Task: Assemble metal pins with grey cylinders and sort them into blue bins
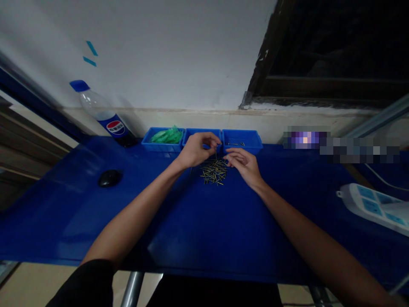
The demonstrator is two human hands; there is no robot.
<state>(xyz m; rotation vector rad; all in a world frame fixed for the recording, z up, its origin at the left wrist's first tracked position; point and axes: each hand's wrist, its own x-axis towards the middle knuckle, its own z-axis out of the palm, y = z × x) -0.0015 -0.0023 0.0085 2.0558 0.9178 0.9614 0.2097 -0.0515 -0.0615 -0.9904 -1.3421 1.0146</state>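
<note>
A loose pile of thin brass-coloured screws [213, 172] lies on the blue table, between and just below my hands. My left hand [198, 149] is over the pile's far left side, thumb and forefinger pinched on a single screw [216, 154] that points downward. At the pile's right edge is my right hand [244, 165], its forefinger stretched out and its thumb pressed close to the other fingers. What those fingertips hold, if anything, is too small to tell. Behind my hands, the right blue bin [255, 143] contains a few screws. My left hand partly covers the middle bin [191, 133].
The left bin [147, 143] contains green plastic film [168, 135]. A cola bottle [107, 115] stands by the wall, with a black mouse [109, 178] nearer me. At the right are a white power strip [377, 209] and a blurred-out object [305, 138].
</note>
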